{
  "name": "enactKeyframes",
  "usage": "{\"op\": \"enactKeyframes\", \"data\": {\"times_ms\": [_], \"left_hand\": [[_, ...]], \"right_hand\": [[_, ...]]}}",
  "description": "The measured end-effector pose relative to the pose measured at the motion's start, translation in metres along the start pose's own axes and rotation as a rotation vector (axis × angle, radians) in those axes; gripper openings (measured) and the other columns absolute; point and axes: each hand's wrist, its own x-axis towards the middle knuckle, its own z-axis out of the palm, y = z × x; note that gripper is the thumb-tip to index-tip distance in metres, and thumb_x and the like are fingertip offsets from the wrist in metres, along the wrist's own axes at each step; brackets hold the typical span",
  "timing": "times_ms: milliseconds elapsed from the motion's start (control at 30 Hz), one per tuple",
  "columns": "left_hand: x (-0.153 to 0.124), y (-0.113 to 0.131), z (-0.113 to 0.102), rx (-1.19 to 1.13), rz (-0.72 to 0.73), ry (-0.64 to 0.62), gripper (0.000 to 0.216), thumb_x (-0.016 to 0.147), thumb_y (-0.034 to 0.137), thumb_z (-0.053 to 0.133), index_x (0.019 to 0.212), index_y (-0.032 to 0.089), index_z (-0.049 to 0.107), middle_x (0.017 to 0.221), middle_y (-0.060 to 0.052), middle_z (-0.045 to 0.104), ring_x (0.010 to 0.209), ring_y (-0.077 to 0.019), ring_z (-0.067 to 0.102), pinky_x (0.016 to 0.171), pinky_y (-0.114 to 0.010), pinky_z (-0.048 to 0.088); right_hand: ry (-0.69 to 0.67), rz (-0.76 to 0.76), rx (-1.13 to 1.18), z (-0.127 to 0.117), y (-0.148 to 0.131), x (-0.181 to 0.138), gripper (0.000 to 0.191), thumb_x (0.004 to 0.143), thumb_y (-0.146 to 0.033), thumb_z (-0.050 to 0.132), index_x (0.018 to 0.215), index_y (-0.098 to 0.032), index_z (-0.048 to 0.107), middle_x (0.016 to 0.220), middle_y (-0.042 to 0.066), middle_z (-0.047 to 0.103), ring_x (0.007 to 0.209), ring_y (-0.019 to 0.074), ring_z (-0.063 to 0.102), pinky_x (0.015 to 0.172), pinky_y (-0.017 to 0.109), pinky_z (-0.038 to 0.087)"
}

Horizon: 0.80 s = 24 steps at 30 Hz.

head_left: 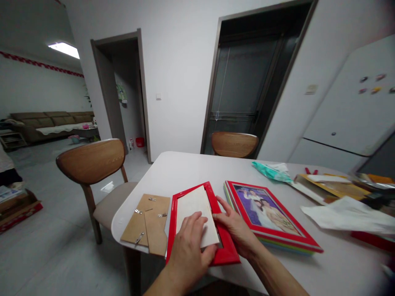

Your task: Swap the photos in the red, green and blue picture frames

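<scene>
A red picture frame (pixel 226 242) lies face down near the table's front edge. Inside its opening, a white card (pixel 194 205) sits askew, turned against the frame's sides. My left hand (pixel 193 242) is over the card's lower part, fingers bent on its surface and thumb at its lower right corner. At the frame's right side, my right hand (pixel 236 226) grips the rim, its thumb by the card's edge. Left of the frame are brown backing boards (pixel 157 228) with metal clips, overlapping. A stack of frames, topped by a red-framed photo (pixel 267 209), lies to the right.
The white table (pixel 191 164) also holds a teal-and-white wrapper (pixel 271 170), a yellow envelope (pixel 336 187) and white paper (pixel 348 213) on the right. Wooden chairs (pixel 92 160) stand at the left and far sides. Boxes (pixel 18 207) lie on the floor at far left.
</scene>
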Motion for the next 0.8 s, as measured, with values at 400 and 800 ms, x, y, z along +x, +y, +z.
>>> {"op": "enactKeyframes", "data": {"times_ms": [400, 800], "left_hand": [[-0.027, -0.063, -0.063, -0.372, -0.557, 0.374, 0.044, 0.068, 0.026, 0.049, 0.110, 0.016, 0.039, 0.083, -0.002, 0.060, 0.073, -0.0167, 0.060, 0.064, -0.026, 0.048], [-0.046, -0.082, -0.059, 0.275, -0.529, 0.057, 0.035, 0.072, 0.024, 0.042, 0.106, 0.017, 0.048, 0.092, -0.008, 0.060, 0.086, -0.0232, 0.056, 0.070, -0.034, 0.044]], "right_hand": [[0.186, -0.304, -1.289, -0.035, 0.041, 0.024, 0.047, 0.068, -0.016, 0.042, 0.113, -0.005, 0.046, 0.102, 0.017, 0.057, 0.090, 0.0221, 0.054, 0.079, 0.029, 0.038], [0.206, -0.441, -1.467, -0.027, 0.046, 0.018, 0.039, 0.069, -0.020, 0.047, 0.106, -0.010, 0.053, 0.105, 0.016, 0.052, 0.097, 0.0254, 0.046, 0.084, 0.035, 0.035]]}}
